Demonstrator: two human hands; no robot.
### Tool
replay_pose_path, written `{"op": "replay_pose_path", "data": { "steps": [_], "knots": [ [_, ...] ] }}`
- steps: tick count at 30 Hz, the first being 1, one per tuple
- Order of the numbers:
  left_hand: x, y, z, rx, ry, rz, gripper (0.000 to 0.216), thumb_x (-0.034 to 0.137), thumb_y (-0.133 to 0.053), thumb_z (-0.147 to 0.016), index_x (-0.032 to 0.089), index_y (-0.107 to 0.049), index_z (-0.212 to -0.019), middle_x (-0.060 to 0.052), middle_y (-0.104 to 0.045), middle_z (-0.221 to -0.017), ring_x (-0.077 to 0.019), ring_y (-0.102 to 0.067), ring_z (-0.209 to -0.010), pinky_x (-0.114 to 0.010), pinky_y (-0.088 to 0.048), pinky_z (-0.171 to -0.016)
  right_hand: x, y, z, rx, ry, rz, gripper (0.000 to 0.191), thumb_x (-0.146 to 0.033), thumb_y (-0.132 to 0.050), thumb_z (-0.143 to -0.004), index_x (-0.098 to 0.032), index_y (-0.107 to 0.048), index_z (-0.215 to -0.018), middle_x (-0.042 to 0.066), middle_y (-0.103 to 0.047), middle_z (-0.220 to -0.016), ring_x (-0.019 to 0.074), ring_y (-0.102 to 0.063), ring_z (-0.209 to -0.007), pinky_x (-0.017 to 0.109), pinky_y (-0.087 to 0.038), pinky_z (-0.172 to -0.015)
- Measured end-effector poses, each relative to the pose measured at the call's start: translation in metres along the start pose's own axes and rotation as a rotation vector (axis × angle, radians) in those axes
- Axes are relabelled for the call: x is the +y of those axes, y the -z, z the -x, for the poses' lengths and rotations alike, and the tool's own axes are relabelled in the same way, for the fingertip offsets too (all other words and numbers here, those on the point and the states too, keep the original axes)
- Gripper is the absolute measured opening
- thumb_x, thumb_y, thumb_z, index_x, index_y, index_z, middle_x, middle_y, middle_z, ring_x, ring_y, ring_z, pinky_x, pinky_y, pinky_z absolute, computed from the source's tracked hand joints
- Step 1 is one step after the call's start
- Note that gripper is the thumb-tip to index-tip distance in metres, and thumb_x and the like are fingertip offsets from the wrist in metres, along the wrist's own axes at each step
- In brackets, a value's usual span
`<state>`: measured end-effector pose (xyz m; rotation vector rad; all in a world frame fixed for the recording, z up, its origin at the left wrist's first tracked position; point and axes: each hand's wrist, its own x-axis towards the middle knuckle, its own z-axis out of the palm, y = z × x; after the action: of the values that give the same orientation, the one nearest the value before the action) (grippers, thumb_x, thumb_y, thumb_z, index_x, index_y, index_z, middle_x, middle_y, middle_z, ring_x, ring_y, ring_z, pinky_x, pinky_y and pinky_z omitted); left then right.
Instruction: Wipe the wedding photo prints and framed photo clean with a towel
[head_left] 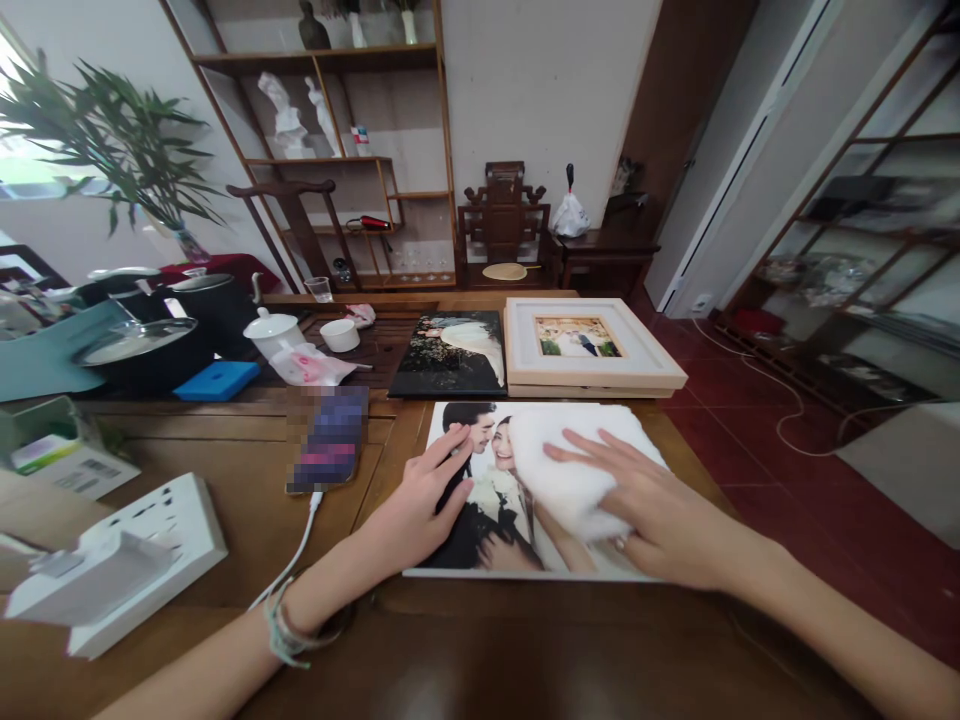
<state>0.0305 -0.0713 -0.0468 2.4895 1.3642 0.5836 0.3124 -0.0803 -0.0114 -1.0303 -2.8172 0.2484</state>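
Observation:
A photo panel (517, 545) of a couple, with a glossy surface, lies flat on the wooden table. My left hand (431, 500) rests on its left side, fingers stretched out and holding nothing. On the panel's right part, my right hand (652, 500) holds a fluffy white cloth (559, 480) against the surface, fingers spread over it and thumb at its near edge. The cloth hides much of the picture's right side. Just beyond lie a dark photo panel (431, 365) and a light wood picture frame (637, 355), which sits on another flat piece.
Left of the panel are a phone (330, 440) on a white charging cable (304, 545) and a white power strip (161, 560). Farther back stand a white lidded teapot (271, 330), a small white cup (340, 335), a blue box (217, 381) and a dark pan (142, 355).

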Motion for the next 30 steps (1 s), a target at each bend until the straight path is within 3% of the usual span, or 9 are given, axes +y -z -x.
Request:
{"op": "replay_pose_path", "data": {
  "steps": [3, 6, 12, 15, 18, 22, 26, 30],
  "knots": [
    [0.0, 0.0, 0.0, 0.003, 0.001, -0.003, 0.045, 0.024, -0.038, -0.093, 0.022, -0.037, -0.138, -0.01, -0.035, -0.147, -0.0253, -0.031, -0.136, -0.047, -0.033, -0.107, 0.024, -0.007, -0.016, 0.107, -0.045, 0.051, 0.04, -0.004, -0.045, -0.058, -0.015, -0.069, -0.088, 0.01, -0.035, -0.145, 0.0309, -0.018, -0.137, 0.057, -0.018, -0.109],
    [0.0, -0.001, 0.001, 0.006, 0.019, 0.005, 0.045, 0.024, -0.038, -0.094, 0.022, -0.037, -0.138, -0.01, -0.035, -0.147, -0.025, -0.031, -0.136, -0.047, -0.033, -0.107, 0.029, -0.005, -0.022, 0.132, -0.06, 0.067, 0.044, -0.003, -0.045, -0.057, -0.014, -0.068, -0.092, 0.012, -0.036, -0.144, 0.0315, -0.019, -0.137, 0.058, -0.017, -0.108],
    [0.001, -0.002, 0.001, 0.012, 0.045, 0.015, 0.044, 0.026, -0.037, -0.094, 0.021, -0.037, -0.138, -0.01, -0.035, -0.147, -0.0246, -0.029, -0.137, -0.047, -0.031, -0.108, -0.024, -0.003, 0.008, -0.035, -0.025, -0.037, 0.046, -0.002, -0.047, -0.054, -0.018, -0.072, -0.09, 0.007, -0.033, -0.146, 0.0337, -0.017, -0.137, 0.059, -0.016, -0.109],
    [0.002, -0.002, 0.0, -0.004, 0.047, 0.023, 0.045, 0.026, -0.037, -0.094, 0.02, -0.038, -0.138, -0.011, -0.035, -0.147, -0.0251, -0.028, -0.137, -0.046, -0.03, -0.109, -0.049, -0.012, 0.027, -0.07, 0.051, -0.1, 0.055, -0.003, -0.05, -0.061, -0.024, -0.067, -0.109, 0.002, -0.042, -0.141, 0.0321, -0.026, -0.134, 0.055, -0.021, -0.111],
    [0.001, -0.001, -0.001, -0.006, 0.039, 0.032, 0.045, 0.025, -0.038, -0.093, 0.019, -0.039, -0.138, -0.011, -0.035, -0.147, -0.0252, -0.027, -0.138, -0.046, -0.029, -0.109, -0.056, -0.011, 0.031, -0.051, 0.072, -0.157, 0.061, -0.004, -0.05, -0.067, -0.03, -0.059, -0.121, -0.002, -0.051, -0.135, 0.0271, -0.033, -0.132, 0.048, -0.024, -0.112],
    [-0.001, -0.001, 0.0, 0.011, 0.012, 0.029, 0.045, 0.024, -0.037, -0.093, 0.02, -0.037, -0.138, -0.01, -0.035, -0.147, -0.0246, -0.029, -0.137, -0.046, -0.03, -0.109, -0.038, 0.005, 0.015, -0.046, 0.063, -0.147, 0.067, -0.003, -0.048, -0.059, -0.026, -0.06, -0.121, -0.001, -0.036, -0.145, 0.0256, -0.022, -0.137, 0.048, -0.02, -0.113],
    [-0.001, -0.001, 0.001, 0.004, 0.006, 0.004, 0.045, 0.023, -0.037, -0.094, 0.02, -0.036, -0.139, -0.011, -0.034, -0.147, -0.0243, -0.03, -0.136, -0.045, -0.03, -0.108, -0.003, 0.003, -0.014, 0.101, 0.009, -0.032, 0.03, -0.01, -0.054, -0.067, -0.02, -0.071, -0.088, 0.005, -0.042, -0.142, 0.029, -0.027, -0.135, 0.054, -0.02, -0.109],
    [0.0, -0.001, 0.001, 0.003, 0.003, 0.004, 0.045, 0.023, -0.037, -0.094, 0.021, -0.035, -0.139, -0.011, -0.034, -0.148, -0.0243, -0.029, -0.136, -0.046, -0.031, -0.108, 0.024, -0.007, -0.038, 0.18, -0.005, 0.035, 0.023, -0.015, -0.057, -0.073, -0.019, -0.069, -0.092, 0.009, -0.046, -0.139, 0.0312, -0.029, -0.133, 0.057, -0.023, -0.106]
  ]
}}
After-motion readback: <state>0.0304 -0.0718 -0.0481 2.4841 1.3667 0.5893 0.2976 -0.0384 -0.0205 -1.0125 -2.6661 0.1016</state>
